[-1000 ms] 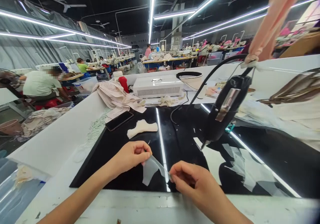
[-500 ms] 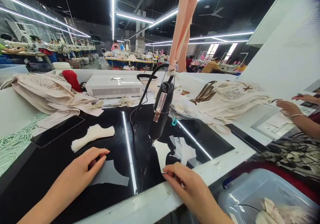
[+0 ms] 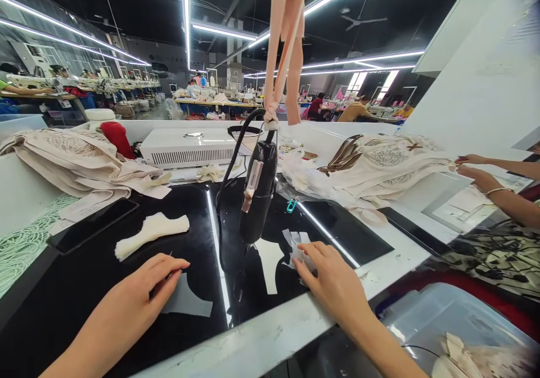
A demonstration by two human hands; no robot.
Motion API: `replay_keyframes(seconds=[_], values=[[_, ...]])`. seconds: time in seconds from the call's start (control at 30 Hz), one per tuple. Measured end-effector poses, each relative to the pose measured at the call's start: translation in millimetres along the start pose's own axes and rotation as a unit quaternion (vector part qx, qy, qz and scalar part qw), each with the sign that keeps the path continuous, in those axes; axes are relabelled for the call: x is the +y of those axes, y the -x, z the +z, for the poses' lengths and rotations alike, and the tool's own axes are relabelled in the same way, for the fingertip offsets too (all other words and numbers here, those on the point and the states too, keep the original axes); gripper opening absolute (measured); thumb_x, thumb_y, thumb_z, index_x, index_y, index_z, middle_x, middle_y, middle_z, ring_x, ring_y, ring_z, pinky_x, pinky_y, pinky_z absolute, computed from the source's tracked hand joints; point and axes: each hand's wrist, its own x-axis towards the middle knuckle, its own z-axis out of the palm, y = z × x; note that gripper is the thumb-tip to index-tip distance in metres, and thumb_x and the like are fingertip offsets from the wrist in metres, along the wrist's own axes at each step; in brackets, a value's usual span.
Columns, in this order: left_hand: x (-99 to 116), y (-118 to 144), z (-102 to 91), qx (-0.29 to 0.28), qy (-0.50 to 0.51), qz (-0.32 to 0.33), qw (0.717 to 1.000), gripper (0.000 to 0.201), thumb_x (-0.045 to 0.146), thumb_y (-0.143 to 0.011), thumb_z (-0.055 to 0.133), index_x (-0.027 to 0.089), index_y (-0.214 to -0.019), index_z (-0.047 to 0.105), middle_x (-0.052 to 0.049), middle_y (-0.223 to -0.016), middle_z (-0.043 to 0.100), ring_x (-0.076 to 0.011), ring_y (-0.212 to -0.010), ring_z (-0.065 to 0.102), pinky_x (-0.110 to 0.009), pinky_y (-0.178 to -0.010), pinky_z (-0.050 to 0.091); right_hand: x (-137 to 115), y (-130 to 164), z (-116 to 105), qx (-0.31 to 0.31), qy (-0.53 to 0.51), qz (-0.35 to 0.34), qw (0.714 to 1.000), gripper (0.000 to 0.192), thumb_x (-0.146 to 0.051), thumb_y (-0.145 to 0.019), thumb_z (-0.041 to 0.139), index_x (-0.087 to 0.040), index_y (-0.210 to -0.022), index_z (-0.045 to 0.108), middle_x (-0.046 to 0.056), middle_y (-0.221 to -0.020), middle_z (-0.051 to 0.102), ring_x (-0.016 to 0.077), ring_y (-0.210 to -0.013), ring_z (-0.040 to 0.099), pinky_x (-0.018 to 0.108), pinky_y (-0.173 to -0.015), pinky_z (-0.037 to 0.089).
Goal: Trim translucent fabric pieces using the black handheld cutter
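Left hand [image 3: 145, 293] is lying flat on the glossy black surface [image 3: 84, 271], fingers [image 3: 171, 266] stretched out and pressing down on a thin translucent cut piece [image 3: 188, 302], not pinching it, just pinning its left edge. Right hand [image 3: 333, 279] is over by the front right of the black panel, fingers curled loosely onto a small pile of translucent cut pieces [image 3: 295, 243]; can't really tell whether anything is actually gripped there or just touched. Between the two hands a black handheld tool [image 3: 257, 198] hangs tip-down just above the surface, strung from peach-coloured fabric straps [image 3: 282, 40], with its cable looping back toward a white box unit [image 3: 188, 147]. A small cream foam-looking piece [image 3: 152, 233] lies behind the left hand, and a dark phone [image 3: 90, 226] sits near the left edge. Stacks of beige lace fabric [image 3: 76, 158] are piled at left and right rear. At far right, another person's arms [image 3: 498, 189] reach over the neighbouring white station. A clear plastic bin [image 3: 442, 322] sits low at right.
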Motion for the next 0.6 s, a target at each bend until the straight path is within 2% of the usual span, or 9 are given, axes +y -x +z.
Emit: replay_keyframes(seconds=[0.13, 0.23, 0.3, 0.43, 0.6], values=[[4, 5, 1.0, -0.002, -0.002, 0.009, 1.000, 0.037, 0.058, -0.107, 0.054, 0.039, -0.114, 0.085, 0.003, -0.120, 0.082, -0.0225, -0.100, 0.084, -0.025, -0.077, 0.066, -2, -5, -1, 0.000, -0.020, 0.013, 1.000, 0.038, -0.047, -0.107, 0.053, -0.026, -0.093, 0.080, 0.011, -0.091, 0.079, 0.0297, -0.085, 0.068, 0.042, -0.080, 0.052], [8, 7, 2.4, 0.002, -0.005, 0.021, 1.000, 0.035, 0.055, -0.107, 0.053, 0.040, -0.111, 0.085, 0.003, -0.118, 0.082, -0.0225, -0.103, 0.084, -0.024, -0.079, 0.066, -4, -9, -10, 0.009, -0.059, 0.052, 0.997, 0.039, -0.053, -0.105, 0.055, -0.027, -0.094, 0.082, 0.010, -0.095, 0.082, 0.0294, -0.086, 0.070, 0.041, -0.076, 0.052], [12, 8, 4.3, -0.003, 0.000, 0.037, 0.999, 0.034, 0.053, -0.108, 0.055, 0.039, -0.111, 0.086, 0.003, -0.116, 0.083, -0.0222, -0.101, 0.085, -0.023, -0.076, 0.065, -4, -13, -18, 0.013, -0.097, 0.088, 0.991, 0.040, -0.059, -0.104, 0.059, -0.028, -0.095, 0.082, 0.007, -0.093, 0.083, 0.0264, -0.079, 0.070, 0.038, -0.069, 0.051], [28, 12, 10.2, -0.017, 0.024, 0.080, 0.996, 0.034, 0.045, -0.110, 0.053, 0.036, -0.115, 0.085, 0.001, -0.114, 0.083, -0.0197, -0.086, 0.084, -0.022, -0.073, 0.065, 2, -24, -32, 0.036, -0.190, 0.154, 0.969, 0.056, -0.077, -0.098, 0.062, -0.024, -0.088, 0.078, 0.007, -0.081, 0.081, 0.0218, -0.066, 0.067, 0.033, -0.057, 0.049], [55, 13, 22.0, -0.054, 0.012, 0.161, 0.985, 0.037, 0.032, -0.113, 0.046, 0.033, -0.113, 0.083, 0.000, -0.108, 0.084, -0.0182, -0.084, 0.083, -0.022, -0.071, 0.064, 10, -29, -38, 0.080, -0.275, 0.207, 0.936, 0.070, -0.090, -0.085, 0.068, -0.021, -0.093, 0.074, 0.009, -0.078, 0.079, 0.0204, -0.061, 0.066, 0.032, -0.056, 0.054]])
